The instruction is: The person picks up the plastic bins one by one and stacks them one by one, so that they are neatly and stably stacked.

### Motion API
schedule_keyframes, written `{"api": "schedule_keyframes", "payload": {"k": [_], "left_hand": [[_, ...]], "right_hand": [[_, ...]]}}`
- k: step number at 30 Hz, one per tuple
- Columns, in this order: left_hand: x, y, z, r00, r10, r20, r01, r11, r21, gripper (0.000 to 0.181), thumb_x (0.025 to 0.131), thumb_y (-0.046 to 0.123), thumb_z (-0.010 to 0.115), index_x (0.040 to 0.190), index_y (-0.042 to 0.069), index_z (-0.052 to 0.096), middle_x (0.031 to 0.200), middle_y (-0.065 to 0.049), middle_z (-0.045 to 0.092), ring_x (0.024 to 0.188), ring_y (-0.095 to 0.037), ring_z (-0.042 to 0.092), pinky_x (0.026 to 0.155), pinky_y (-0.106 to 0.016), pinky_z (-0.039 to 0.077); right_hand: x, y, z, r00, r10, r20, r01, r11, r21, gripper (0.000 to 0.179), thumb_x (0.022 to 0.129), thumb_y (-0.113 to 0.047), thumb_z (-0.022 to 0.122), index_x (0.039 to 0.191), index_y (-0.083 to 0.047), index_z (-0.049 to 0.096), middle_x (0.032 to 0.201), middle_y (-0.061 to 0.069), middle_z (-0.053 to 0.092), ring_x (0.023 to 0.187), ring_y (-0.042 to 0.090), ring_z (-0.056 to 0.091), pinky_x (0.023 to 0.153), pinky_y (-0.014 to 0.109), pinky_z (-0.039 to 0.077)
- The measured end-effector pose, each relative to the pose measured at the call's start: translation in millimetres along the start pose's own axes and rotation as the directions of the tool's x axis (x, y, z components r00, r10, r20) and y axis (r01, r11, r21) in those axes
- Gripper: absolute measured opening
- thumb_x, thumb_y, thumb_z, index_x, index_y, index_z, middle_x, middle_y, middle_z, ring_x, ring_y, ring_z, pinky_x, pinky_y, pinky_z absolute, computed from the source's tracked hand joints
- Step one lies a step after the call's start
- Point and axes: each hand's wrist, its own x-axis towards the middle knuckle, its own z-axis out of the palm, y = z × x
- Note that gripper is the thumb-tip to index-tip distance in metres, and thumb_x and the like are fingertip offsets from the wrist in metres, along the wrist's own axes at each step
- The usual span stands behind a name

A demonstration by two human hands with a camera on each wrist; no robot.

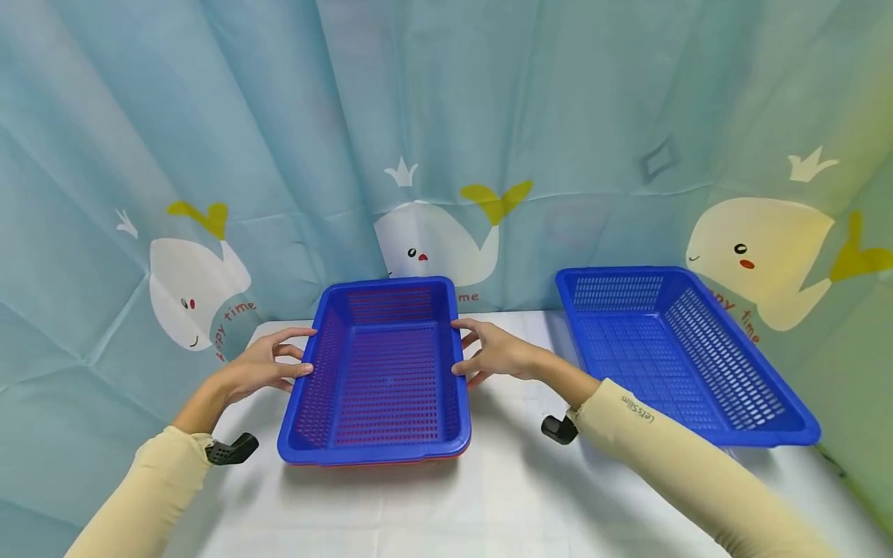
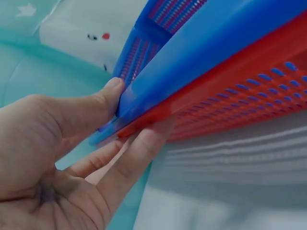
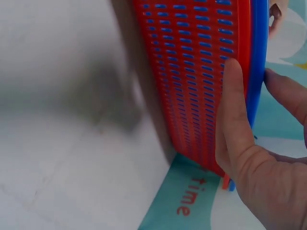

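Note:
A small blue perforated basket [image 1: 377, 452] sits nested in a red one of similar shape. The red basket [image 2: 240, 91] shows mostly in the wrist views, below the blue rim. My left hand [image 1: 258, 366] pinches the stack's left side, its thumb on the blue rim and its fingers [image 2: 139, 148] beneath the red rim. On the opposite side my right hand [image 1: 498, 353] grips both rims, with fingers against the red wall [image 3: 192, 72] and thumb at the blue edge. Whether the stack's underside touches the table cannot be told.
A larger blue basket [image 1: 756, 435] stands on the right of the white table [image 1: 418, 519], beside my right forearm. Behind hangs a pale blue curtain [image 1: 446, 101] with whale prints, close to the table's back edge.

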Motion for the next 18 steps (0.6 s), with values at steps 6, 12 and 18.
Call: {"api": "schedule_keyframes", "payload": {"k": [6, 12, 18], "left_hand": [[11.8, 3.7, 17.7, 1.000, 0.001, -0.020, -0.001, 1.000, 0.000, 0.076, 0.091, 0.011, 0.079, 0.156, 0.008, 0.039, 0.111, -0.020, 0.063, 0.091, -0.025, 0.069, 0.074, -0.048, 0.063], [24.6, 6.7, 37.2, 1.000, 0.007, -0.018, -0.008, 1.000, -0.028, 0.075, 0.091, 0.012, 0.080, 0.156, 0.012, 0.041, 0.114, -0.020, 0.062, 0.092, -0.026, 0.070, 0.075, -0.048, 0.063], [33.5, 12.0, 54.5, 0.999, 0.032, -0.005, -0.032, 0.998, -0.045, 0.075, 0.092, 0.012, 0.079, 0.156, 0.011, 0.040, 0.114, -0.020, 0.061, 0.090, -0.024, 0.070, 0.074, -0.047, 0.063]], "right_hand": [[-14.0, 4.7, -17.7, 1.000, 0.017, -0.003, -0.017, 1.000, -0.007, 0.090, 0.089, 0.010, 0.073, 0.161, -0.001, 0.020, 0.138, 0.033, 0.039, 0.090, 0.032, 0.072, 0.079, 0.057, 0.060], [-30.2, 7.6, -32.9, 0.999, 0.046, -0.028, -0.047, 0.998, -0.034, 0.089, 0.089, 0.009, 0.073, 0.161, -0.003, 0.021, 0.139, 0.033, 0.039, 0.089, 0.032, 0.072, 0.079, 0.056, 0.061], [-45.3, 9.7, -46.6, 0.996, 0.071, -0.046, -0.074, 0.994, -0.076, 0.089, 0.091, 0.005, 0.073, 0.162, -0.004, 0.021, 0.140, 0.033, 0.038, 0.089, 0.032, 0.071, 0.080, 0.056, 0.061]]}}
